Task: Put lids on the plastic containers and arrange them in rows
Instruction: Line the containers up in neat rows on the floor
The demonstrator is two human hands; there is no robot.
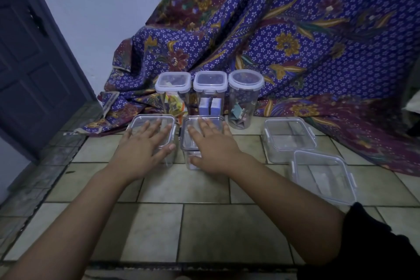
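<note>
**Both palms flat on two lidded boxes in the front row**

Nearest the lens, a dark sleeve (372, 241) covers the upper part of the right arm, and both bare forearms run forward over the tiled floor (204, 223). Largest of all is the patterned cloth (295, 29), draped across the back; every place below is told against it.

Directly at the cloth's foot stands a back row of three tall containers, all lidded: the left tall jar (173, 93), the middle tall jar (210, 92) and the round jar (245, 98), each with small items inside.

One step out from the cloth, a second row is forming. The left hand (143, 148) lies spread, fingers apart, pressing on the lid of the left square box (168, 123). The right hand (213, 145) lies the same way on the middle square box (188, 141). Neither hand is closed around anything; both are flat on top.

Further along the cloth's lower edge sits a third square box (289, 136), lid on, in line with the other two but well apart from them. A fourth square box (323, 177) lies farther from the cloth, out of any row.

The step in hand looks like seating the two lids or squaring the pair together. Next, the side clips probably need snapping down, though whether they are latched cannot be told, and the two stray boxes need drawing into line.
</note>
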